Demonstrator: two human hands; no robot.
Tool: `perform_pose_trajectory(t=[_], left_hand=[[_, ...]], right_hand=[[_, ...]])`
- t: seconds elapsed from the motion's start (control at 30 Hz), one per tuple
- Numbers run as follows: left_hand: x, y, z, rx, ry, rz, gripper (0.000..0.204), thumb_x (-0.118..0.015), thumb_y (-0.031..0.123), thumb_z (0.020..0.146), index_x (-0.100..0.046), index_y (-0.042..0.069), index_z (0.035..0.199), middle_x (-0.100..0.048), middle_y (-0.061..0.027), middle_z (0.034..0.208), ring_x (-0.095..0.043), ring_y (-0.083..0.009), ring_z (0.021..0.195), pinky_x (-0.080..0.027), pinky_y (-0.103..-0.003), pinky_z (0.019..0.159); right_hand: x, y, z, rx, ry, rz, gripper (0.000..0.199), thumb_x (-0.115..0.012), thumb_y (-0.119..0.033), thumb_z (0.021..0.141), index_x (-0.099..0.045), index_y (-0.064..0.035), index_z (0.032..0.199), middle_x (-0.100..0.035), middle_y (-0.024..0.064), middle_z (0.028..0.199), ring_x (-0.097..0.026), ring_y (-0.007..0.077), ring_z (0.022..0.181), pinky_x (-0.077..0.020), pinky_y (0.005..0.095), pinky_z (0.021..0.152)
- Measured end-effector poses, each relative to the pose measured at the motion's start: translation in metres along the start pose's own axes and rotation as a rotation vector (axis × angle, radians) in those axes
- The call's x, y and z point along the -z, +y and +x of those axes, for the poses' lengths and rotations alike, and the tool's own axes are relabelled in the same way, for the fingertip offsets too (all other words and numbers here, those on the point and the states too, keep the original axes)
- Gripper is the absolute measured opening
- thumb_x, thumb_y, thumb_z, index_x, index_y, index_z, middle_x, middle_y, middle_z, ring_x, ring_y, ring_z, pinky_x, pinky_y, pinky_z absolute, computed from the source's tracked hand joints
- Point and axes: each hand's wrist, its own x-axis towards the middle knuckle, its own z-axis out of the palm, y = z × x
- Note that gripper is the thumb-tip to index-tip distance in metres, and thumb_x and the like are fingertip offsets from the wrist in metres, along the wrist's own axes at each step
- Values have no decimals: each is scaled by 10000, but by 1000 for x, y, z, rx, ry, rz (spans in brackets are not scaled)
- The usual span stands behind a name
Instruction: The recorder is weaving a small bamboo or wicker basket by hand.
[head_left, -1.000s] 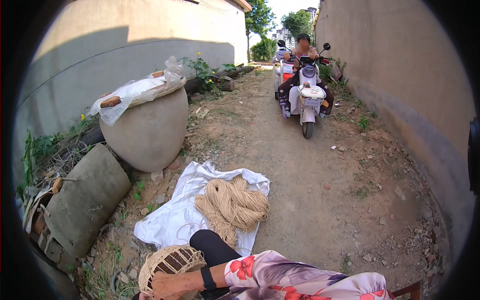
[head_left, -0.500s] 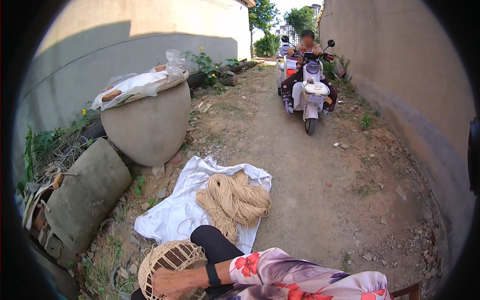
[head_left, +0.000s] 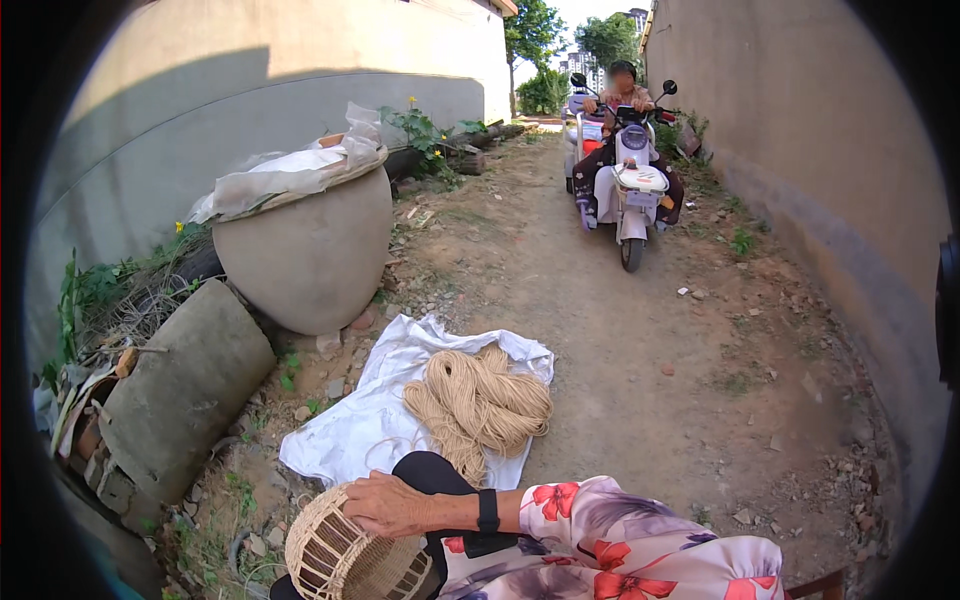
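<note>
A small round basket (head_left: 330, 560) of pale woven cord, with open slats round its side and something brown showing through, lies tilted at my lap at the bottom of the view. My right hand (head_left: 388, 503) comes in from the right, a dark band on its wrist and a flowered sleeve behind it. Its fingers bend over the basket's upper side and grip it. My left hand is out of sight. Just beyond my dark-clothed knee, a heap of tan cord skeins (head_left: 480, 400) rests on a white plastic sheet (head_left: 350, 425).
A person sits on a white three-wheeler (head_left: 630, 190) on the dirt lane ahead, facing me. At left stand a big clay vat (head_left: 305, 255) under plastic and a curved cement slab (head_left: 187, 390). A wall (head_left: 820, 130) runs along the right.
My right hand has moved from the basket's near front up to its far upper side. The basket's slatted side shows more fully. The whole view has shifted slightly.
</note>
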Motion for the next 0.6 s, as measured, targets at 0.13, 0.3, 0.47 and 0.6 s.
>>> perform_pose_trajectory(t=[0.13,0.3,0.47,0.6], left_hand=[[-1,12,-4,-50,-30,75,347,-589,76,963,-544,-30,1290,-608,-180,1197,-589,-256,1069,-479,-387,913],[11,28,-14,-68,-60,229,346,-579,76,971,-539,-36,1296,-602,-188,1216,-584,-260,1094,-474,-390,931],[-34,29,-8,-456,-236,258,415,-607,162,969,-519,-63,1307,-575,-211,1311,-564,-316,1183,-438,-387,1002],[-46,27,-17,-384,-303,259,468,-644,211,947,-521,-78,1295,-596,-234,1275,-575,-339,1166,-443,-383,987]], right_hand=[[-1,1,0,-10,37,51,108,-617,-167,817,-579,-66,827,-501,101,885,-523,279,864,-389,420,755],[-20,-60,38,250,140,163,126,-635,-165,798,-571,-72,855,-464,100,896,-490,296,906,-374,418,776],[-72,-96,54,519,106,285,237,-617,-264,831,-592,-33,786,-559,141,741,-561,335,711,-438,445,641],[-91,-106,40,443,-90,250,225,-586,-224,840,-562,-24,741,-525,159,648,-535,355,612,-420,466,567]])
